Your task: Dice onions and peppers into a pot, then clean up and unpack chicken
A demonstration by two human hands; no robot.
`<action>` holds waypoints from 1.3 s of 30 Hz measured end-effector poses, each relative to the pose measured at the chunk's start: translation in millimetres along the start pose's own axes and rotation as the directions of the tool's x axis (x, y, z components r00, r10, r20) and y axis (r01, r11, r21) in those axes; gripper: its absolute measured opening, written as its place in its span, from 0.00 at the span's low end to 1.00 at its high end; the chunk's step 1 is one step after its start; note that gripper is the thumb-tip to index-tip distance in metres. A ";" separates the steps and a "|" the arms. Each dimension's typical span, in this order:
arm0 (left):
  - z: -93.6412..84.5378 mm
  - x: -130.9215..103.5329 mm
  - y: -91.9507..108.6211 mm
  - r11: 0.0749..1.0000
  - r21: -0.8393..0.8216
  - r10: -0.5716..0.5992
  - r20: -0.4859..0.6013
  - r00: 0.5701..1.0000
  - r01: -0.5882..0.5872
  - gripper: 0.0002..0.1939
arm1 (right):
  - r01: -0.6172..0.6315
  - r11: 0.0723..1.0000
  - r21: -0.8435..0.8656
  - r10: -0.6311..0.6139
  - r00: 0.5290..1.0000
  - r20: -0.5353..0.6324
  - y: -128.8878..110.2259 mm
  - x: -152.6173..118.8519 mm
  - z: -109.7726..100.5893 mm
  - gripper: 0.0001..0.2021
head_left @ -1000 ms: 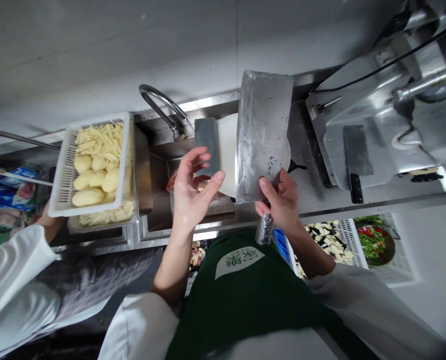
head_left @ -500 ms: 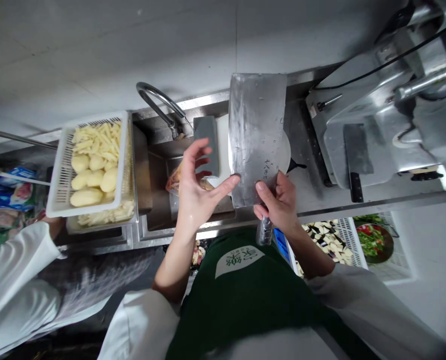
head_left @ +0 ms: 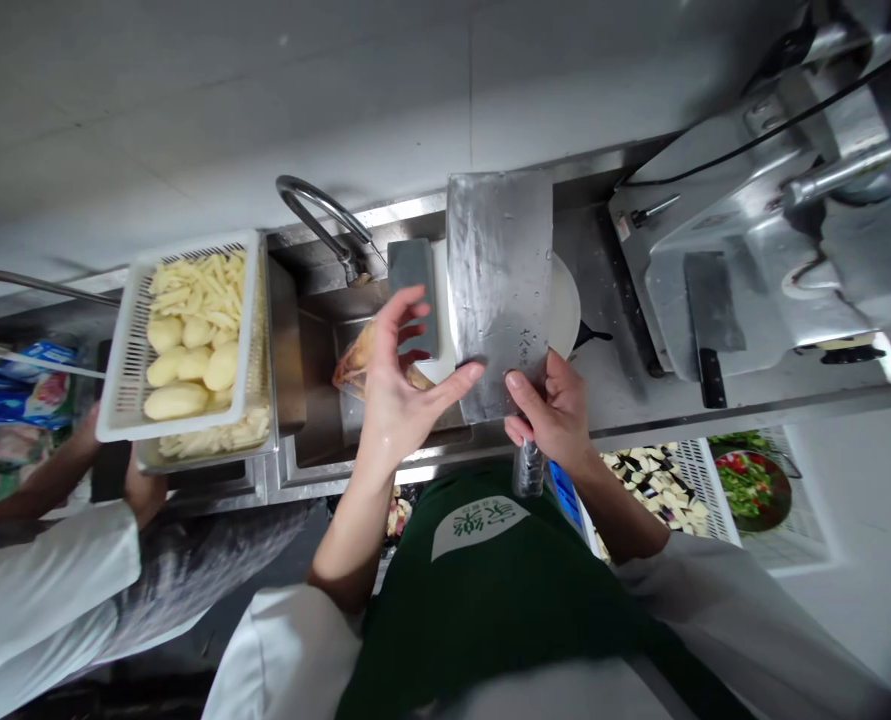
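A broad, wet cleaver (head_left: 499, 280) stands before me with its blade pointing away, water drops on its face. My right hand (head_left: 554, 405) grips it where blade and handle meet, thumb laid on the blade. My left hand (head_left: 400, 405) has its fingers spread and curved, and its thumb tip is at the blade's lower left edge. Behind those fingers a grey whetstone (head_left: 413, 290) lies across the sink on a white board (head_left: 443, 300). A round white dish (head_left: 566, 310) is partly hidden by the blade.
Left of the sink (head_left: 310, 400), a white basket (head_left: 126, 385) holds potatoes. A faucet (head_left: 325, 205) arches over what looks like poultry (head_left: 351, 368). Another cleaver (head_left: 715, 305) lies at right. Below are crates of cut eggplant (head_left: 662, 485) and greens (head_left: 745, 485). A co-worker's sleeve (head_left: 62, 575) is at far left.
The cleaver's blade has shifted slightly down and left, while both my hands keep nearly the same pose. At left, the co-worker's forearms have come further into view.
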State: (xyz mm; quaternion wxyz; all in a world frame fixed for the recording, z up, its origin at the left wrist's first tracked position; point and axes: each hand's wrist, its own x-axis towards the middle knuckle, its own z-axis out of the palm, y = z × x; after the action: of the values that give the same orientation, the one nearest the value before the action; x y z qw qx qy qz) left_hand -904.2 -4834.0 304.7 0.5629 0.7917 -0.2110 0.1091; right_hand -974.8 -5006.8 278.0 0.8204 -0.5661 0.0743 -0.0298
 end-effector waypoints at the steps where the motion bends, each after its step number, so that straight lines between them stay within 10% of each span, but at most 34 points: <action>1: 1.4 -1.3 -2.2 1.000 0.003 0.000 -0.006 1.000 0.000 0.43 | -0.003 1.000 0.000 0.003 1.000 -0.001 -0.3 -0.2 0.9 0.21; 11: -19.9 -5.2 0.9 0.998 0.013 -0.048 -0.320 0.946 0.055 0.19 | -0.066 0.952 -0.298 0.086 0.995 0.054 36.6 27.1 -19.3 0.19; 16: -6.6 -26.8 -12.1 0.975 0.197 0.141 -0.169 0.975 -0.107 0.07 | 0.190 0.357 -0.914 -0.120 0.980 0.157 64.8 57.3 -22.7 0.18; 19: -0.3 -36.7 -60.3 0.906 0.378 0.229 -0.062 0.971 -0.189 0.09 | 0.302 0.022 -0.953 -0.038 0.953 0.301 88.5 73.9 -11.1 0.29; 22: 0.9 -40.2 -127.2 0.811 0.582 0.072 -0.015 0.997 -0.050 0.16 | 0.363 -0.119 -0.924 0.079 0.931 0.356 121.2 95.3 2.7 0.33; 28: 4.0 -39.6 -209.7 0.561 0.782 -0.399 -0.029 0.916 0.269 0.36 | 0.330 -0.150 -0.932 0.193 0.934 0.300 161.7 118.4 20.0 0.29; 33: 4.7 -23.7 -210.7 0.458 0.856 -0.416 -0.030 0.909 0.238 0.41 | 0.167 -0.268 -0.949 0.220 0.969 0.108 158.8 100.4 14.4 0.33; 39: -1.8 50.4 -226.3 0.493 0.865 -0.415 0.138 0.899 0.095 0.47 | 0.200 -0.194 -0.960 0.459 0.884 0.091 147.0 146.5 15.8 0.43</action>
State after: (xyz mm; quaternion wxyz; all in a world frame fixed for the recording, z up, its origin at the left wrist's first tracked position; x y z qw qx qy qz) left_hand -755.9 -4780.2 134.7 0.0779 0.9916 -0.1011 -0.0225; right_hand -832.9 -4959.2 133.4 0.0760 -0.9640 -0.0481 0.2501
